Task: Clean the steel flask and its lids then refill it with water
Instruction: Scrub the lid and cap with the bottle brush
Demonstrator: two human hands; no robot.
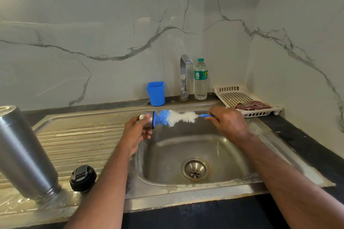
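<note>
Left fingers: we see the fingers [147, 117] of the left hand [136, 132] curled round a small steel cup lid [148, 121], holding it on its side over the left edge of the sink [186, 147], open end facing right.
Right fingers: the right hand [229, 123] pinches the thin blue handle of a bottle brush [175, 118]; the fingertips are turned away from us, so we judge the grasp from the handle leaving the fist.
Brush: its blue bristle tip sits inside the lid's mouth, the white bristles trail out toward the right hand.
Step in hand: we take this to be the scrubbing of one lid, the inside of it.
Flask: the steel flask [24, 154] stands mouth down on the draining board [78, 135], well apart from both hands, to the left.
Other lid: a black stopper lid [83, 178] lies just beside the flask's mouth, untouched.
Tap: the tap [184, 76] at the back shows no running water that we can make out.
Around: a blue tumbler [156, 93], a plastic water bottle [200, 80] and a white basket [245, 96] with a cloth stand along the back of the worktop [307, 145].
Next move: we think the brush wants twisting and pushing to the lid's bottom, the left grasp firm so the lid does not spin; then a rinse under the tap.
Left to do: by our reckoning the refill is not yet near.
</note>
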